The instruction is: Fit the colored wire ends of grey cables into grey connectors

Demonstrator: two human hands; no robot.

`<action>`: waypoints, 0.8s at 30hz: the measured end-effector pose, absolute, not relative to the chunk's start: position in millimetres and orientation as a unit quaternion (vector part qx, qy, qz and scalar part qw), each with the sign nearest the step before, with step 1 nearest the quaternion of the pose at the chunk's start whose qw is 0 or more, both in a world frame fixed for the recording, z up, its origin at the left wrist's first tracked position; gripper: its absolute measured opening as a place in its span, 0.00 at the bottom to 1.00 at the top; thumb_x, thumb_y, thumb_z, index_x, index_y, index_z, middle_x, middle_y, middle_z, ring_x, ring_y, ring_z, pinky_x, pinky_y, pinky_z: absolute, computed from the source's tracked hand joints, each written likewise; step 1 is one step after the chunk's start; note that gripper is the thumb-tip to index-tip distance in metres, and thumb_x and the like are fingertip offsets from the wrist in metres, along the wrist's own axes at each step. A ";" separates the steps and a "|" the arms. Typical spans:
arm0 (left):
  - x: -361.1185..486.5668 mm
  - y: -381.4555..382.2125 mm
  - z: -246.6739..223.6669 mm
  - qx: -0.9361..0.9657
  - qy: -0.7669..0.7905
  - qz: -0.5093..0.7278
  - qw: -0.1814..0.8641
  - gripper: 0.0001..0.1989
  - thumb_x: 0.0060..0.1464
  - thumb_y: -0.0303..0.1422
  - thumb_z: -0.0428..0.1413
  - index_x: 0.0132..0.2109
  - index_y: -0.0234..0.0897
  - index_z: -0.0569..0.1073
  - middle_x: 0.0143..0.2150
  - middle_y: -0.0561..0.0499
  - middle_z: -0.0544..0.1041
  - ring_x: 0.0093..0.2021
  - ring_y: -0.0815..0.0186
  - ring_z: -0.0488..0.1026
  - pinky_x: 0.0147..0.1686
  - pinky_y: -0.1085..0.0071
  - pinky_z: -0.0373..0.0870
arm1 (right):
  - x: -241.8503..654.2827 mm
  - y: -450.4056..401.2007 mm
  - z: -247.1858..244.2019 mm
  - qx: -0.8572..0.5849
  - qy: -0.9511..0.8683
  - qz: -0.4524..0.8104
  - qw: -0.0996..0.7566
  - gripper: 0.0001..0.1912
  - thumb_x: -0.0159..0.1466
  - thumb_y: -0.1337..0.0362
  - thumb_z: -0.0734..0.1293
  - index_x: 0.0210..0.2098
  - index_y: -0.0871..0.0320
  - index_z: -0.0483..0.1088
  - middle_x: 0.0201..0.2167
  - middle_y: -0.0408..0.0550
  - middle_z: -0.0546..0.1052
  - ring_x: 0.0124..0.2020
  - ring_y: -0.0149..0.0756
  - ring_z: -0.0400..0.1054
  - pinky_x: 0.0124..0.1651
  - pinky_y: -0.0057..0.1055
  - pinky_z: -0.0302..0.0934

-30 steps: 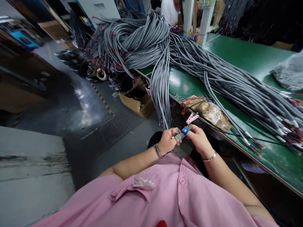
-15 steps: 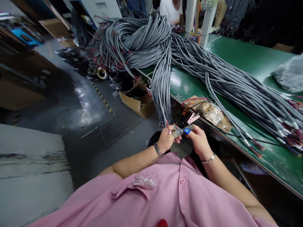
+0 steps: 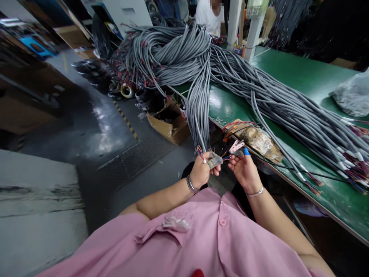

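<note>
My left hand (image 3: pixel 203 168) is closed on the end of a grey cable (image 3: pixel 205 140), with thin coloured wires (image 3: pixel 199 151) fanning out above the thumb. More wire ends, blue and orange among them, stick out past its covered fingers toward the right. Just beside those tips is my right hand (image 3: pixel 243 169), its thumb, in a blue cover (image 3: pixel 246 151), lifted away from the fingers; nothing shows in its grip. A pink clip (image 3: pixel 236 146) sits right behind the right fingers, at the table edge.
Long bundles of grey cables (image 3: pixel 282 96) lie across the green table (image 3: pixel 288 63). A taped cardboard-brown block (image 3: pixel 263 144) rests at its edge. An open carton (image 3: pixel 168 129) stands on the floor, front left. A person in white (image 3: pixel 209 17) is behind the table.
My right hand has opened and drawn slightly right, its thumb parting from the fingers. Coloured wire ends now show between the hands. My left hand keeps its hold on the cable.
</note>
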State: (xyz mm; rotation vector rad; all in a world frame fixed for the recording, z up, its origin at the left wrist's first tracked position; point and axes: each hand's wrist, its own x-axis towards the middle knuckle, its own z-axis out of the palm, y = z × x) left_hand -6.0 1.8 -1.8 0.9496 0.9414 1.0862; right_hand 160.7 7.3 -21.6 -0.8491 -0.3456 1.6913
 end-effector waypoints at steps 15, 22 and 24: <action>13.0 14.7 0.8 0.411 0.427 0.461 0.661 0.14 0.47 0.40 0.62 0.29 0.33 0.71 0.20 0.53 0.73 0.15 0.72 0.68 0.15 0.78 0.56 | 157.8 31.6 -12.1 -0.353 -0.245 0.657 0.619 0.19 0.58 0.46 0.70 0.31 0.57 0.74 0.28 0.44 0.75 0.29 0.30 0.66 0.32 0.26 0.63; 12.7 12.1 2.7 0.426 0.439 0.440 0.657 0.15 0.46 0.42 0.63 0.30 0.33 0.71 0.20 0.53 0.73 0.16 0.73 0.68 0.15 0.78 0.57 | 156.3 29.0 -9.1 -0.351 -0.252 0.668 0.606 0.21 0.59 0.43 0.67 0.33 0.55 0.74 0.30 0.45 0.75 0.30 0.31 0.66 0.32 0.28 0.63; 11.1 10.5 3.0 0.432 0.442 0.435 0.655 0.16 0.46 0.43 0.63 0.30 0.33 0.71 0.20 0.53 0.73 0.16 0.72 0.69 0.15 0.78 0.57 | 158.4 27.2 -9.6 -0.358 -0.243 0.685 0.586 0.25 0.58 0.39 0.66 0.33 0.55 0.74 0.29 0.45 0.75 0.29 0.31 0.67 0.32 0.28 0.63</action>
